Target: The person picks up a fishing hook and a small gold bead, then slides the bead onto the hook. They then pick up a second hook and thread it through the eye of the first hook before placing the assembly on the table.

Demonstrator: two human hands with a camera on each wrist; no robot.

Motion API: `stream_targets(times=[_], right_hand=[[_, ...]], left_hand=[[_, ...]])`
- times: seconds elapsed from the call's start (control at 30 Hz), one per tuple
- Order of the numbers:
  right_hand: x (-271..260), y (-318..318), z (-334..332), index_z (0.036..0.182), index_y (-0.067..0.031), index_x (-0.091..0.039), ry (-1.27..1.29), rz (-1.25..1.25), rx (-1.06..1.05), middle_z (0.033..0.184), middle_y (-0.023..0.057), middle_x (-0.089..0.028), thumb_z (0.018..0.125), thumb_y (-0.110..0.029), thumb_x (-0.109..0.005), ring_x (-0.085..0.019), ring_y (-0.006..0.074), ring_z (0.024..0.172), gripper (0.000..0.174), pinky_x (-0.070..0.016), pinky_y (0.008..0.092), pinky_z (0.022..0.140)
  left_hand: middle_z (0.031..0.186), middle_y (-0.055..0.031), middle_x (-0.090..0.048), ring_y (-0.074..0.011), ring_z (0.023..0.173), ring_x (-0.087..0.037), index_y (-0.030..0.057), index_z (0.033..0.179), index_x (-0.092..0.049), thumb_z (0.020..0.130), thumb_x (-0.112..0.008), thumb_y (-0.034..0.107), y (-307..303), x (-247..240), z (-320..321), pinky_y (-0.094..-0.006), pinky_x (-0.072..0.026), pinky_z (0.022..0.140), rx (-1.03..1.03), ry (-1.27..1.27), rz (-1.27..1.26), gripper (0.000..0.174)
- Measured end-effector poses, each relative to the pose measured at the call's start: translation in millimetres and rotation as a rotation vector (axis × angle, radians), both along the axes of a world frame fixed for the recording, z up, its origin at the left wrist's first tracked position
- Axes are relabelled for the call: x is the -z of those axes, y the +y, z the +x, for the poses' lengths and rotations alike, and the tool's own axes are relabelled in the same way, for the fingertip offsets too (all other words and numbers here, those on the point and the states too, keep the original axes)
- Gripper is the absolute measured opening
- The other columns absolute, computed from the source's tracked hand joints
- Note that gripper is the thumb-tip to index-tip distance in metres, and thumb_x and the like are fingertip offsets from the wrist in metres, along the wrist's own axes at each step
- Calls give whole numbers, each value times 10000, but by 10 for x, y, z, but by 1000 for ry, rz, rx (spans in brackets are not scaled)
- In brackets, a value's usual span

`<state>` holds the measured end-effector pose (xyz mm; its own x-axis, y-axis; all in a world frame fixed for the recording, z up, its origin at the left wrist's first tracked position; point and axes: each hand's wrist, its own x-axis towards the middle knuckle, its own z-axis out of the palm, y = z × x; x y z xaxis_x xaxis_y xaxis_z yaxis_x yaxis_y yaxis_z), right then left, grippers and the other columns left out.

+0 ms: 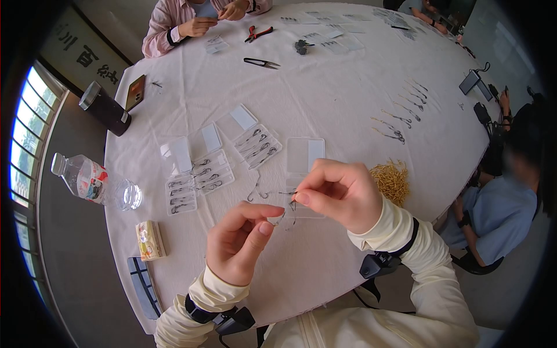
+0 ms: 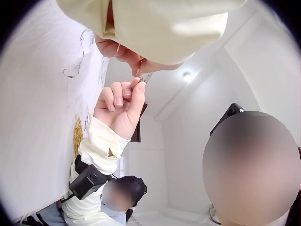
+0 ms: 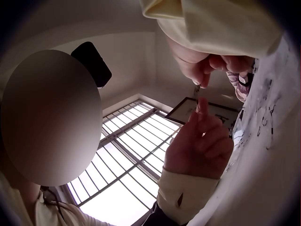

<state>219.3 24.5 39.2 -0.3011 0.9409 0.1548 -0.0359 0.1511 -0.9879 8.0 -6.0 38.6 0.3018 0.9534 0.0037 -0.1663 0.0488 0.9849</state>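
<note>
Over the near part of the table, my left hand (image 1: 238, 246) and right hand (image 1: 342, 197) meet at a small dark fishing hook rig (image 1: 293, 204). The right thumb and forefinger pinch its upper end. Lower down, the left thumb and forefinger pinch a thin end of it; the fingertips partly hide it. Behind the hands lies an opened clear plastic box (image 1: 305, 152), mostly covered in this view. Another hook rig (image 1: 258, 188) lies loose on the cloth left of them. Opened clear boxes (image 1: 255, 148) farther left hold dark hook rigs in rows.
A pile of short golden strips (image 1: 390, 182) lies by my right hand, with a line of hook rigs (image 1: 406, 119) beyond. Along the left edge are a water bottle (image 1: 90, 180), a tissue pack (image 1: 151, 240) and a dark tumbler (image 1: 104, 108). Thread snips (image 1: 261, 62) and pliers (image 1: 258, 33) lie farther back.
</note>
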Motion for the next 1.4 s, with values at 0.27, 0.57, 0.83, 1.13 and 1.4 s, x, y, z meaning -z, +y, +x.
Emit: stream_targets(times=[0.27, 0.57, 0.83, 1.13, 1.4], right_hand=[[-34, -68, -97, 804, -58, -665, -235, 341, 122, 720, -9, -564, 807, -35, -720, -478, 52, 535, 60, -385, 210, 485], [-16, -113, -138, 802, -37, -672, -298, 479, 118, 720, 7, -563, 758, 22, -730, -498, 56, 524, 94, -398, 205, 448], [-17, -85, -90, 768, -37, -643, -365, 497, 175, 702, 8, -535, 762, 13, -728, -469, 60, 492, 99, -372, 219, 435], [82, -15, -38, 787, -30, -637, -219, 246, 197, 664, -10, -574, 813, -45, -714, -473, 33, 513, 82, -378, 202, 479], [36, 61, 13, 851, -9, -653, -216, 208, 198, 688, -9, -614, 871, -66, -679, -509, 23, 557, 66, -408, 193, 508]], left_hand=[[909, -40, -610, -44, 663, -442, -39, 1018, -625, 942, -575, 86, -22, -29, 25, -198, -329, 579, -32, 44, -64, 155], [919, -23, -630, -48, 777, -536, -12, 971, -626, 908, -636, 24, -3, 147, -25, -207, -442, 705, 125, 57, -33, 73], [797, -18, -625, -54, 661, -551, 0, 910, -646, 870, -654, 1, 9, 127, -20, -204, -437, 598, -86, 271, 126, 40], [803, -50, -621, -82, 650, -580, -7, 940, -662, 852, -656, -23, -3, 118, -18, -215, -455, 595, -122, 387, 342, 90], [949, -63, -636, -83, 813, -578, -22, 987, -629, 903, -623, 5, 57, 146, -31, -217, -463, 743, -70, 381, 186, 88]])
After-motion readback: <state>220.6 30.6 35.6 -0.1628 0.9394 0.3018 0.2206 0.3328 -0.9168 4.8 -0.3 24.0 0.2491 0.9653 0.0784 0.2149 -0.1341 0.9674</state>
